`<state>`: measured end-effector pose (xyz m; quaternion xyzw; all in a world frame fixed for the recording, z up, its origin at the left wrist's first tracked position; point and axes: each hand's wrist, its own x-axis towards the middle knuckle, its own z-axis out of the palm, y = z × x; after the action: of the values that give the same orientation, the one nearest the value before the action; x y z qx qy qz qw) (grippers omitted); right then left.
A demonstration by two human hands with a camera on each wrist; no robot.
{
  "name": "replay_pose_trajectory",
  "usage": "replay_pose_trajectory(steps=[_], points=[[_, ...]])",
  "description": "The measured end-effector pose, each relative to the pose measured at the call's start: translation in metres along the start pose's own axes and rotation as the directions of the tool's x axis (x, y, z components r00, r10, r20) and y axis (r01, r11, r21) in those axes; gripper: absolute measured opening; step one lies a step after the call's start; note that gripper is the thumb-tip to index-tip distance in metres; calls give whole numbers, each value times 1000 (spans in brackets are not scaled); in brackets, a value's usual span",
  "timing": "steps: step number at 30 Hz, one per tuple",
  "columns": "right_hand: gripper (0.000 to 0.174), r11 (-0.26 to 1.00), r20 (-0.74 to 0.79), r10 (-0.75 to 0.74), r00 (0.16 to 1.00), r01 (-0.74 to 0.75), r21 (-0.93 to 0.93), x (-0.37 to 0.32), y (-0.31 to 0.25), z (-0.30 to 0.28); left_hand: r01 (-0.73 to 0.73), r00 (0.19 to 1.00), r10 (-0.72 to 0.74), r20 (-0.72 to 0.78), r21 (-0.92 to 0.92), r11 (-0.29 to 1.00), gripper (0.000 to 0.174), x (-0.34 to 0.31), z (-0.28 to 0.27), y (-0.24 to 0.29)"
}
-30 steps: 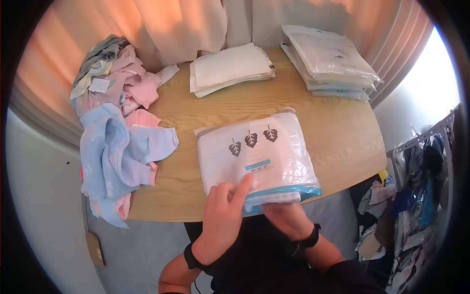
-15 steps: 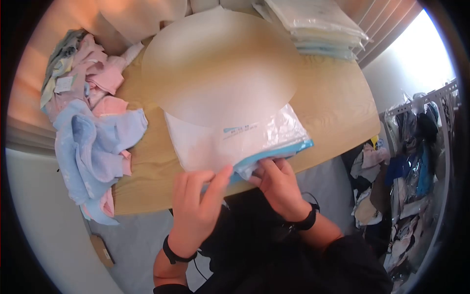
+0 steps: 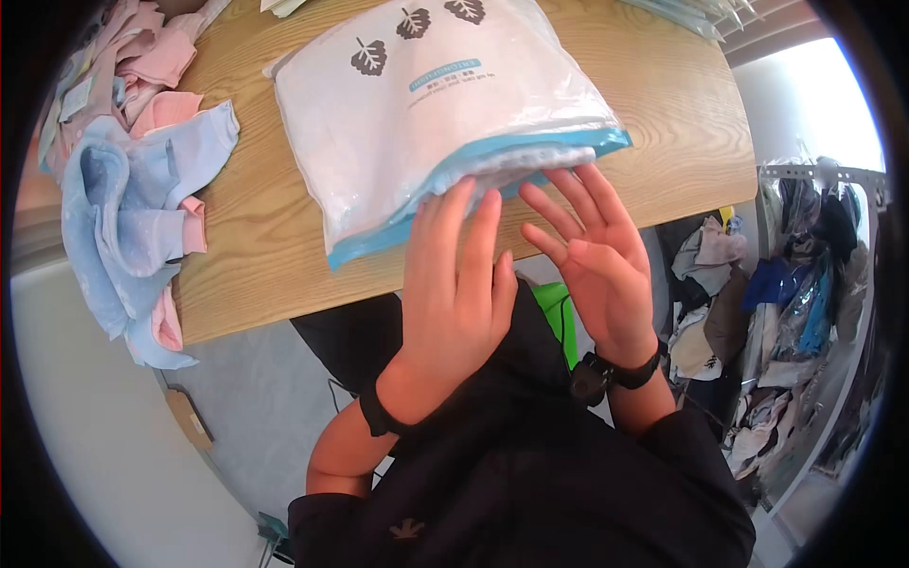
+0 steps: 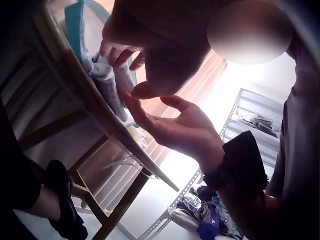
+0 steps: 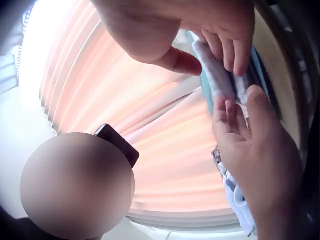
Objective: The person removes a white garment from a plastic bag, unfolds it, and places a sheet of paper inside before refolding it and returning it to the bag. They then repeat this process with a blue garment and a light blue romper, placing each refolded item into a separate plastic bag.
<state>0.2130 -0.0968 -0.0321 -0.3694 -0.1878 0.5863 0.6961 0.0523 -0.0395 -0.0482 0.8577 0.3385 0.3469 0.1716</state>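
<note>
A white plastic packaging bag [image 3: 417, 104] with dark leaf prints and a blue edge lies on the table, its mouth towards me. Pale folded fabric [image 3: 516, 170] bulges at that mouth. My left hand [image 3: 454, 275] has its extended fingertips right at the blue edge, left of the middle. To its right, my right hand [image 3: 606, 265] is spread palm up, fingertips at the fabric. In the right wrist view both hands flank the folded fabric [image 5: 215, 70], the left hand [image 5: 260, 145] below and the right hand [image 5: 200, 30] above.
Heaped clothes, with a light blue garment [image 3: 123, 208] in front, lie on the left of the wooden table [image 3: 256, 265]. Stacked plastic bags [image 3: 691, 14] show at the far right edge. A rack with clothes [image 3: 805, 256] stands right of the table.
The head view has tipped down, so the bag sits higher in it. My right hand's fingers, bent at the bag's edge half a second ago, are now spread. The left hand has moved closer to the right.
</note>
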Motion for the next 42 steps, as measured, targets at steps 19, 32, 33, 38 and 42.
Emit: replay_pose_trajectory(steps=[19,32,33,38,42], points=[[64,983,162,-130,978,106,148,69,22,12,142,989,-145,35,94,985,74,18,0,-14],[46,926,-49,-190,980,163,-342,76,39,29,139,950,-55,-307,260,956,38,43,-37,-47],[42,928,-36,-221,975,199,-314,74,39,33,124,944,-47,-327,219,968,36,43,-39,-49],[33,902,231,-284,930,341,-263,61,41,35,-20,922,68,-380,129,991,31,46,-53,-48],[29,666,311,-176,934,345,-661,50,34,50,-125,914,140,-382,63,990,32,45,-65,-42]])
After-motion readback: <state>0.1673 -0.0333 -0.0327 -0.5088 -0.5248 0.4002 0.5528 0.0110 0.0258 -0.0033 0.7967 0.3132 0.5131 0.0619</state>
